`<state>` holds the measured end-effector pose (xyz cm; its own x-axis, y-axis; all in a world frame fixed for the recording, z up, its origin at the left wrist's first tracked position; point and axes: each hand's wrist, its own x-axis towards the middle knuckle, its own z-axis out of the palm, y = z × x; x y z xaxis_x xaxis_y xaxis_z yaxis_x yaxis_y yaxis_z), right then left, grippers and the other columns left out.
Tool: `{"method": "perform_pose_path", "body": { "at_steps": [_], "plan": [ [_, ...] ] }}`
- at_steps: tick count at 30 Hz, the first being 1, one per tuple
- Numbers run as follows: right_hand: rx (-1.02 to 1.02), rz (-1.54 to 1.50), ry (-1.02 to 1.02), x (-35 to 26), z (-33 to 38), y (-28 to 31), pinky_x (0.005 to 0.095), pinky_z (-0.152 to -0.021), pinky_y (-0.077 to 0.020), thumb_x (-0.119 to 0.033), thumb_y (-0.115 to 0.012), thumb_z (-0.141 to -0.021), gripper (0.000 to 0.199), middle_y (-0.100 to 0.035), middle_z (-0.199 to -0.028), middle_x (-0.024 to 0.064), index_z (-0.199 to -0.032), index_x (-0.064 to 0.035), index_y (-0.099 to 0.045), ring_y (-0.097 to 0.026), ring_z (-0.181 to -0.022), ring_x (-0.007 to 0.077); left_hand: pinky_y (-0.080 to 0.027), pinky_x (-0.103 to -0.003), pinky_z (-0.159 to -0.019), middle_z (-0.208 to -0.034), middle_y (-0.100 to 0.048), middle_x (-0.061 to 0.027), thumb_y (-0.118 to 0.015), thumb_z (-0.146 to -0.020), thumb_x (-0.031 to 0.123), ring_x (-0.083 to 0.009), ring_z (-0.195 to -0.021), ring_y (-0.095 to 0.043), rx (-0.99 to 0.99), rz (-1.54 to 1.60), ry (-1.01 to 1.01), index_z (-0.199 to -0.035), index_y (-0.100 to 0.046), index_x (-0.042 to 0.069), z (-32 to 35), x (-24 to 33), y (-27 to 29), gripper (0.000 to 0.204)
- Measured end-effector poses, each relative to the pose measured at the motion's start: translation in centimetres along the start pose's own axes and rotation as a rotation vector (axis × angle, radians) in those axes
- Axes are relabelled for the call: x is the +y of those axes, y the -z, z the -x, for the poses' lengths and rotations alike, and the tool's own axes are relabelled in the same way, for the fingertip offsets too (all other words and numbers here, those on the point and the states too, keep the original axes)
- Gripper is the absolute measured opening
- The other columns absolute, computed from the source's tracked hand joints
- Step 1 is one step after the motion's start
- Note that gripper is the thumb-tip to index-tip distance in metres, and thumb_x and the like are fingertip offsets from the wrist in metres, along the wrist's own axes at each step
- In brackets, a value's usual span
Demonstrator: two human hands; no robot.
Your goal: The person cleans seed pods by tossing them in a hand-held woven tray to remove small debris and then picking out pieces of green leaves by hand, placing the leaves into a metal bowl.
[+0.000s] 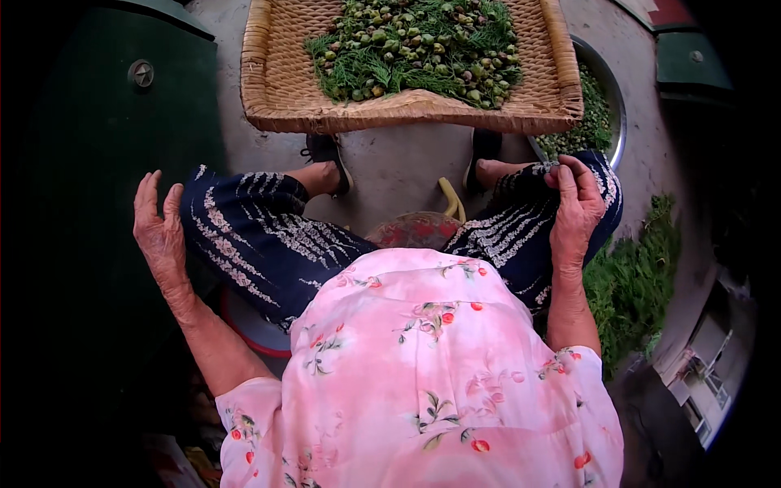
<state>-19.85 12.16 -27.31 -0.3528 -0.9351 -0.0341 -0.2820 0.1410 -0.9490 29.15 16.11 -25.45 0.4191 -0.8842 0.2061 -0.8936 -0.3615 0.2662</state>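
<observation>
I sit with my knees apart in dark patterned trousers and a pink flowered top. My left hand (159, 226) hangs open beside my left knee, fingers spread and holding nothing. My right hand (576, 207) rests on my right knee with the fingers curled inward; I see nothing in it. In front of my feet lies a flat woven basket tray (281, 85) heaped with green leafy stems and small green pods (415, 45). Both hands are well short of the tray.
A metal bowl (616, 102) of green bits stands behind the tray's right end. A pile of green stems (639, 276) lies by my right leg. A dark green container (106, 146) fills the left. A red stool (415, 229) shows between my knees.
</observation>
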Motion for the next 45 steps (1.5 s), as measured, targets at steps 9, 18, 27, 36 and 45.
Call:
{"method": "perform_pose_path", "body": {
  "at_steps": [9,18,27,36,45],
  "plan": [
    [-0.077,0.048,-0.036,1.5,-0.1,-0.1,0.0187,-0.071,-0.0478,-0.006,-0.055,-0.092,0.016,-0.062,-0.085,0.0004,-0.104,0.0021,-0.063,-0.058,-0.075,0.0064,-0.042,-0.034,-0.097,-0.124,-0.056,-0.0178,-0.066,-0.084,0.014,-0.0301,-0.114,-0.054,-0.084,0.172,-0.071,-0.116,-0.059,0.000,2.1,5.0,-1.6,0.035],
    [0.000,0.032,-0.058,2.0,-0.4,-0.1,0.0181,-0.069,-0.0472,-0.006,-0.056,-0.091,0.016,-0.062,-0.082,-0.0004,-0.104,0.0015,-0.063,-0.058,-0.074,0.0064,-0.033,-0.042,-0.103,-0.124,-0.055,-0.0142,-0.067,-0.080,0.021,-0.0306,-0.117,-0.049,-0.135,0.095,-0.346,-0.112,-0.061,0.001,4.6,9.9,-6.2,0.037],
    [0.092,0.016,0.124,0.9,0.1,0.0,0.0195,-0.070,-0.0486,-0.001,-0.057,-0.090,0.016,-0.063,-0.086,0.0008,-0.104,0.0018,-0.063,-0.060,-0.075,0.0076,-0.042,-0.037,-0.095,-0.119,-0.060,-0.0138,-0.068,-0.081,0.009,-0.0279,-0.109,-0.057,0.160,0.236,-0.164,-0.105,-0.065,0.002,3.3,9.8,-3.5,0.025],
    [0.327,0.135,0.304,-0.9,-1.8,2.9,0.0210,-0.073,-0.0498,-0.001,-0.057,-0.090,0.015,-0.064,-0.091,0.0010,-0.105,0.0011,-0.063,-0.060,-0.079,0.0078,-0.049,-0.032,-0.086,-0.112,-0.064,-0.0125,-0.065,-0.085,0.012,-0.0251,-0.100,-0.062,0.165,0.222,-0.152,-0.105,-0.065,0.001,-0.7,6.3,-4.7,0.023],
    [0.339,-0.009,0.266,-2.0,-3.9,4.0,0.0227,-0.077,-0.0491,-0.004,-0.057,-0.091,0.018,-0.063,-0.093,0.0034,-0.108,0.0007,-0.062,-0.060,-0.082,0.0098,-0.049,-0.029,-0.081,-0.098,-0.067,-0.0107,-0.065,-0.086,0.012,-0.0193,-0.089,-0.063,0.076,0.508,0.051,-0.105,-0.065,0.000,-1.3,7.2,-5.4,0.022]
  ]
}}
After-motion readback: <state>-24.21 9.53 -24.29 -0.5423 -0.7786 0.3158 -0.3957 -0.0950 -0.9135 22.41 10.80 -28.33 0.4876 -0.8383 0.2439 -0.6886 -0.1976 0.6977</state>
